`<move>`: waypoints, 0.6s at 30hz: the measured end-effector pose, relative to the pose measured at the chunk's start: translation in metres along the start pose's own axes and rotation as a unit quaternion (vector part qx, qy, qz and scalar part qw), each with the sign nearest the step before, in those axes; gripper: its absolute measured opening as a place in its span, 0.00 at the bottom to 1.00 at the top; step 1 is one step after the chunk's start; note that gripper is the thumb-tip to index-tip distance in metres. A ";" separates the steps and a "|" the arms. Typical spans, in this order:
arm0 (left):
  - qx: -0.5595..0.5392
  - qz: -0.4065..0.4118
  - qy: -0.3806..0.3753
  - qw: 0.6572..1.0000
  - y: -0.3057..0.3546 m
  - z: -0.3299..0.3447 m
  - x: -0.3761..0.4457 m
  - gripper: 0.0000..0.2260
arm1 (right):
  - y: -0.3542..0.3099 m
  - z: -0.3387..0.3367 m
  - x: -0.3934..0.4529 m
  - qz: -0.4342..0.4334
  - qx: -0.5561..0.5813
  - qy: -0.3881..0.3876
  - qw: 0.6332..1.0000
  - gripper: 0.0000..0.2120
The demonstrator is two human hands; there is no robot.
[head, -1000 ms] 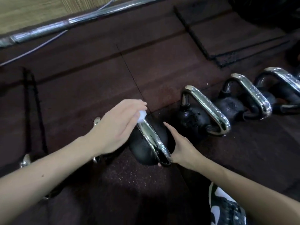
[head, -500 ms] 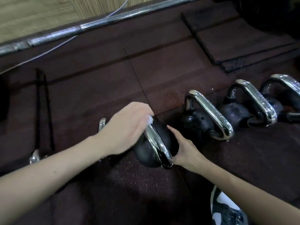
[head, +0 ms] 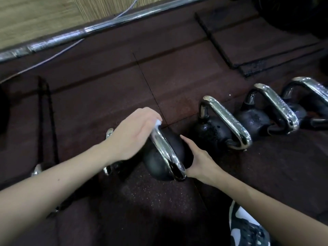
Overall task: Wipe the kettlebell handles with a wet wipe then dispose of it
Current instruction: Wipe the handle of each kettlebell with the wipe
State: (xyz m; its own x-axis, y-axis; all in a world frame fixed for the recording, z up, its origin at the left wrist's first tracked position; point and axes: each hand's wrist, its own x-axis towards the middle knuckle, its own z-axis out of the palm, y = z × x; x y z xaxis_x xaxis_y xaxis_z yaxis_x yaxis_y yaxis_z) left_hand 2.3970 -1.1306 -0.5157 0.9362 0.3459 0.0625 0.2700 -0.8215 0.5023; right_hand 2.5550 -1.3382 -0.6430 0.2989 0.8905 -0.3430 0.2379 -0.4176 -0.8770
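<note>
A black kettlebell with a chrome handle sits on the dark rubber floor in the middle of the head view. My left hand is closed on a white wet wipe, pressed against the far end of that handle. My right hand rests against the right side of the kettlebell's body, fingers spread along it. To the right stand three more kettlebells with chrome handles. Part of another chrome handle shows behind my left wrist.
A long steel barbell lies along the floor's far edge, with a thin cable beside it. A raised black mat lies at the back right. My black-and-white shoe is at the bottom right. A thin black bar lies at the left.
My left hand with the wipe has slid a little along the far end of the handle. My right hand has stayed on the kettlebell. The camera has shifted slightly.
</note>
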 end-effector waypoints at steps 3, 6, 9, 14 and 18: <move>-0.005 -0.055 0.031 0.998 0.007 -0.001 0.001 0.14 | -0.001 0.000 0.000 0.005 -0.003 0.000 1.000 0.59; 0.128 0.095 -0.012 0.987 0.045 0.005 -0.006 0.13 | -0.003 -0.001 0.000 0.006 -0.022 0.008 1.000 0.58; 0.242 0.288 -0.106 0.920 0.059 0.030 -0.033 0.12 | -0.003 -0.002 0.000 0.006 -0.040 0.004 0.999 0.56; 0.209 0.336 -0.089 0.914 0.021 0.032 -0.030 0.19 | -0.004 -0.002 0.001 0.003 -0.026 0.006 1.000 0.58; 0.033 0.094 0.002 0.995 0.001 0.004 -0.010 0.19 | -0.001 0.000 0.001 -0.004 -0.017 0.008 1.000 0.59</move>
State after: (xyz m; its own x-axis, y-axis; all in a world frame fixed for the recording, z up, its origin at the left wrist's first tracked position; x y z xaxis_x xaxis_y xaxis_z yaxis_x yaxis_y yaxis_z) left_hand 2.3891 -1.1368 -0.5191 0.9708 0.1849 0.1527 0.1045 -0.8993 0.4246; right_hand 2.5554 -1.3367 -0.6419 0.3108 0.8911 -0.3308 0.2717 -0.4167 -0.8675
